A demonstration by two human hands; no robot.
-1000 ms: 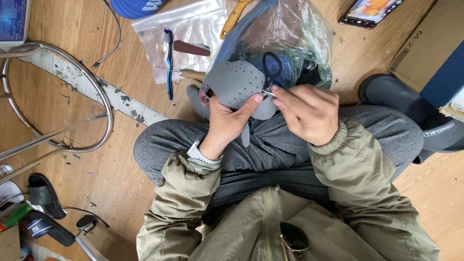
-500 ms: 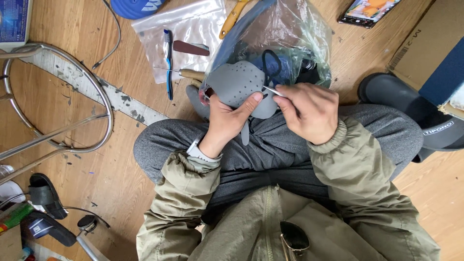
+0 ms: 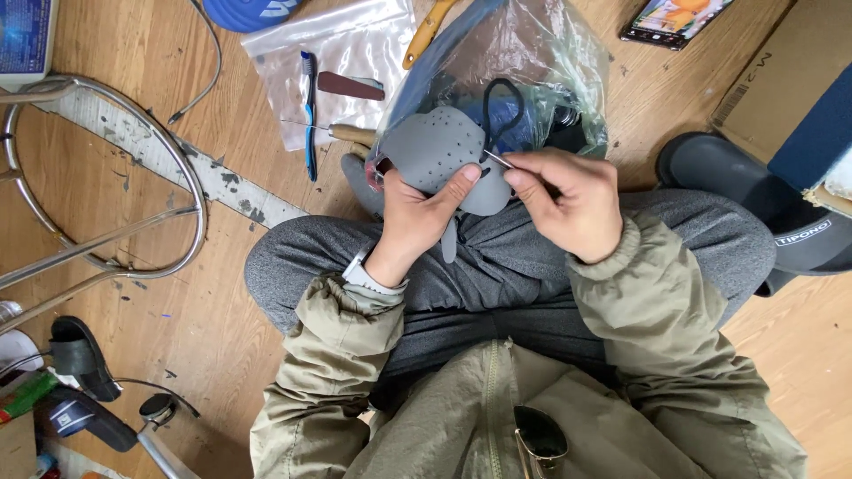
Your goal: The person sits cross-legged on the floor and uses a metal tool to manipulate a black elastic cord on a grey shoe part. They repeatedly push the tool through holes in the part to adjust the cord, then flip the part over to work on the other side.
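I sit cross-legged on a wooden floor. My left hand point(image 3: 417, 217) grips a grey perforated rubber piece point(image 3: 435, 146), thumb pressed on its lower edge. My right hand point(image 3: 564, 200) pinches a thin metal needle-like tool point(image 3: 497, 160) whose tip touches the grey piece's right side. A black cord loop point(image 3: 501, 106) runs up from that spot. Behind them lies a crumpled clear plastic bag point(image 3: 541, 53) with dark items inside.
A clear zip bag point(image 3: 355, 44), a blue toothbrush point(image 3: 308, 106), a brown file point(image 3: 351, 86) and a yellow-handled tool point(image 3: 426, 31) lie beyond my knees. A chrome stool base point(image 3: 115, 222) is at left, a phone point(image 3: 674, 18) top right, dark slippers point(image 3: 781, 222) and a cardboard box point(image 3: 781, 80) at right.
My right hand has shifted slightly left and down with the needle tool against the grey piece. The left hand keeps its grip.
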